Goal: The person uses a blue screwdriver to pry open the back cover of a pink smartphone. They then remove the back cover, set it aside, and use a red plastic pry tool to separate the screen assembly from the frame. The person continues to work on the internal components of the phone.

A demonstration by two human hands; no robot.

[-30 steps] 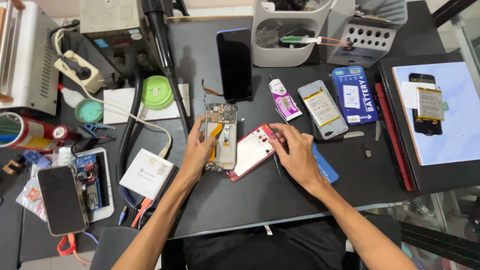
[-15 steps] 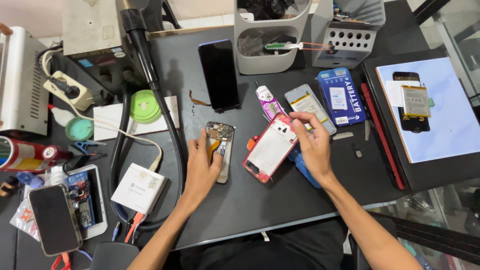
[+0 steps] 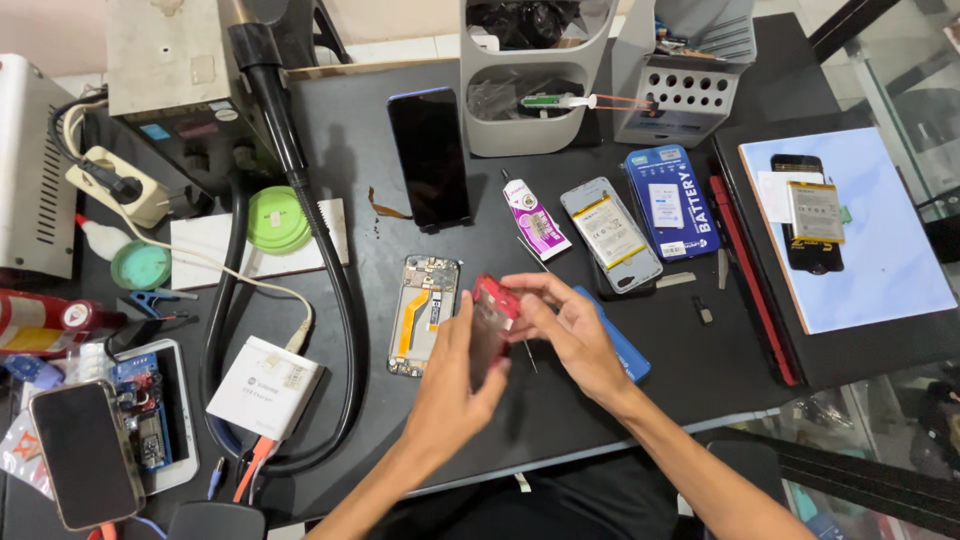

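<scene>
I hold a red phone back cover (image 3: 492,325) between my 2 hands, tipped up on its edge above the dark work mat (image 3: 560,420). My left hand (image 3: 452,385) closes around its lower part, thumb up along one side, and my right hand (image 3: 568,330) pinches its upper end with the fingertips (I cannot tell how tightly). Just left of the cover, flat on the mat, lies an opened phone body (image 3: 424,314) with its orange ribbon cable showing. A blue flat tool (image 3: 622,345) lies under my right hand. Farther out sit a black phone screen (image 3: 430,158), a small purple glue tube (image 3: 536,220), a loose battery (image 3: 610,234) and a blue battery box (image 3: 668,202). A grey holder (image 3: 535,75) stands at the back.
</scene>
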